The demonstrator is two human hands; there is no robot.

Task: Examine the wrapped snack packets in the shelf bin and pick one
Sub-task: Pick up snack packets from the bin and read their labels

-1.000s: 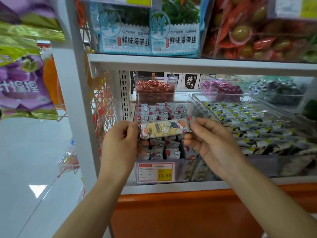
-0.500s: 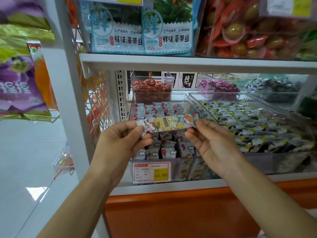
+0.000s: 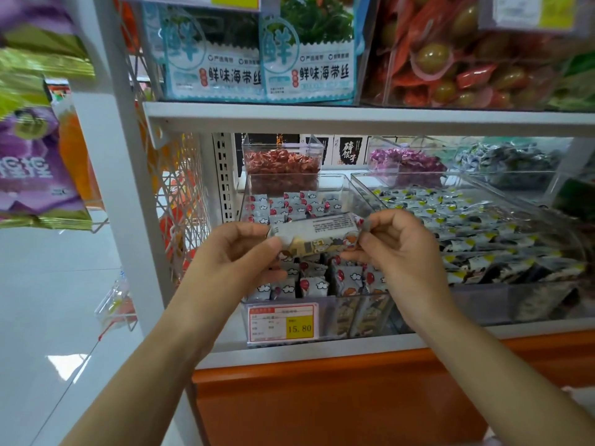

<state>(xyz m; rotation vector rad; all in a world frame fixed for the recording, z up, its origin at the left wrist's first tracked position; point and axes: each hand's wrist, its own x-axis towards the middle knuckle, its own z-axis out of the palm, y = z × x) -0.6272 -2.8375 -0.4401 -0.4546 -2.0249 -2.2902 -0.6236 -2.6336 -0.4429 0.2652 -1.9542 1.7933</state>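
A white shelf (image 3: 354,119) carries a clear bin (image 3: 341,299) full of small wrapped snack packets (image 3: 310,284). Just above the bin, the left hand (image 3: 238,252) and right hand (image 3: 399,249) hold one long packet (image 3: 317,236) level between them, fingers (image 3: 269,249) curled, pinching its two ends. A price tag (image 3: 283,323) sits on the bin's front.

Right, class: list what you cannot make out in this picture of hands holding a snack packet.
Head view, the packet: back print blurred, too small to read.
Its ends: covered by the left hand and right hand.
The price tag: only 15.80 legible, other lines too small.
The blue bags above: cut off by the top edge.
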